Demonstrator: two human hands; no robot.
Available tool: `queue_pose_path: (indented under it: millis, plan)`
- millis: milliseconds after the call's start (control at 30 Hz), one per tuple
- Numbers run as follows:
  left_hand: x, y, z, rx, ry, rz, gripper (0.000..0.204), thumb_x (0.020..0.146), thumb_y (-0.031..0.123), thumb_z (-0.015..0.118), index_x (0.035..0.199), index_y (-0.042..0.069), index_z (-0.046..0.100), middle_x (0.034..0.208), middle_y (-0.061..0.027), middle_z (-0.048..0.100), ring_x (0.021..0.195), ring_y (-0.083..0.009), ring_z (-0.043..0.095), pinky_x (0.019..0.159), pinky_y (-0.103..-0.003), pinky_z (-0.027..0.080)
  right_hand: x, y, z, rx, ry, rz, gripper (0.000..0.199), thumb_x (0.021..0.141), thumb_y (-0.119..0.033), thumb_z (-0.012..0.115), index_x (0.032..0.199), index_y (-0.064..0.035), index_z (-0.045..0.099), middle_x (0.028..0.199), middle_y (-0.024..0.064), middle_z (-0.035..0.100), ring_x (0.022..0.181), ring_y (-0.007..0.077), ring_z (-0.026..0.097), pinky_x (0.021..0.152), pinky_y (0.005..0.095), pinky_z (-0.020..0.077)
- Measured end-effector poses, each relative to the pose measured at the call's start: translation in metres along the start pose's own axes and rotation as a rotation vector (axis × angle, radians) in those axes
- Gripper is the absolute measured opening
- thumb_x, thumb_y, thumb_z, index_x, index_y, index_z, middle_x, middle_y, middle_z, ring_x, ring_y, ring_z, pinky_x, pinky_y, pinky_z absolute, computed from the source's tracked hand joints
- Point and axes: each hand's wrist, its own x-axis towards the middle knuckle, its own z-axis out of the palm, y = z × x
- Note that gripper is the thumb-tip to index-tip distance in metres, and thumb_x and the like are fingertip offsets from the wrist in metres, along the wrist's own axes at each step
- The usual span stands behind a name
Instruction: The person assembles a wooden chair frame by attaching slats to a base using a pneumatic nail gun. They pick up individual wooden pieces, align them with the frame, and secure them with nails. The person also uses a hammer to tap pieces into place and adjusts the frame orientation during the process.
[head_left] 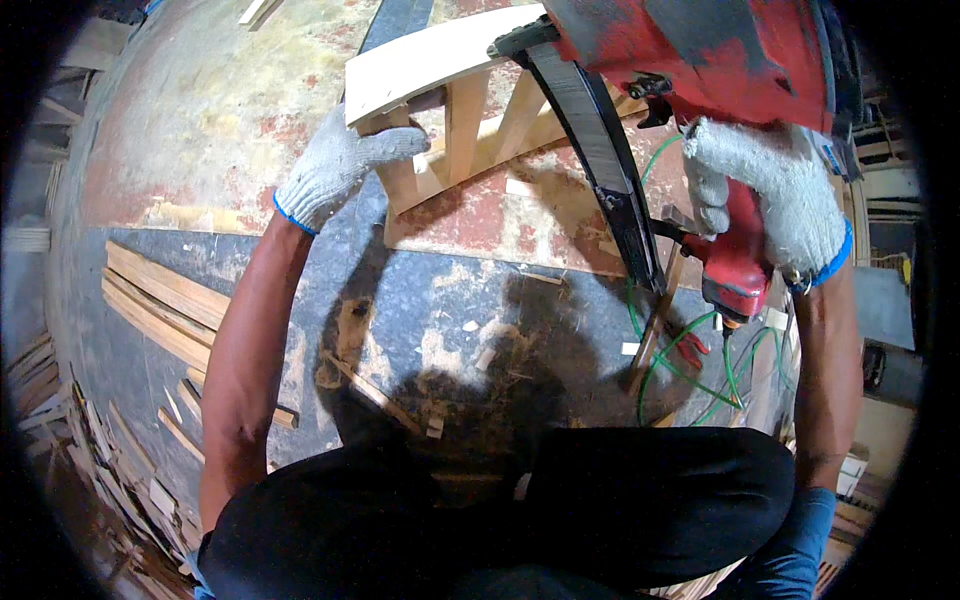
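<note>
My left hand [345, 165], in a white knit glove with a blue cuff, is closed round the near left corner of a wooden frame [430, 62]. The frame has a pale, curved top board and several upright slats [466, 120] beneath it. My right hand [790, 190], gloved alike, wraps the handle of a red and black nail gun [700, 60]. Its long black nail magazine [590, 140] slants down between my hands. The gun's nose reaches over the frame's top board; whether they touch I cannot tell. A green air hose [730, 365] leads from the handle's end.
Several wooden strips [165, 310] lie on the dark floor sheet at left. Below the gun are red-handled pliers [690, 350] and what looks like a hammer [655, 330]. Wood offcuts [120, 460] heap up at the lower left. A worn reddish board [220, 120] covers the floor ahead.
</note>
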Motion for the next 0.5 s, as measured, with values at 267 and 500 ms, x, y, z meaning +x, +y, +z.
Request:
queue_pose_path:
  millis: [267,500]
  plan:
    - [0.003,-0.012,0.002,0.028,0.026,0.017,0.055,0.08,0.03,0.084,0.123,0.0,0.066,0.112,-0.0115,0.071,0.099,-0.0187,0.064,0.091,-0.035,0.051,0.002,-0.016,-0.009,0.325,-0.042,0.215,0.021,0.089,-0.025,0.07,0.086,-0.005,0.062,0.064,0.0038,0.055,0.05,0.0136,0.052,0.047,0.0293,0.043]
    - [0.002,-0.01,0.003,-0.006,0.045,0.014,0.05,0.085,0.034,0.08,0.121,0.001,0.068,0.106,-0.0099,0.072,0.094,-0.017,0.064,0.087,-0.034,0.052,0.021,-0.029,-0.015,0.31,-0.095,0.273,0.024,0.088,-0.026,0.072,0.08,-0.0067,0.062,0.064,0.0034,0.056,0.051,0.0139,0.051,0.048,0.0292,0.0427]
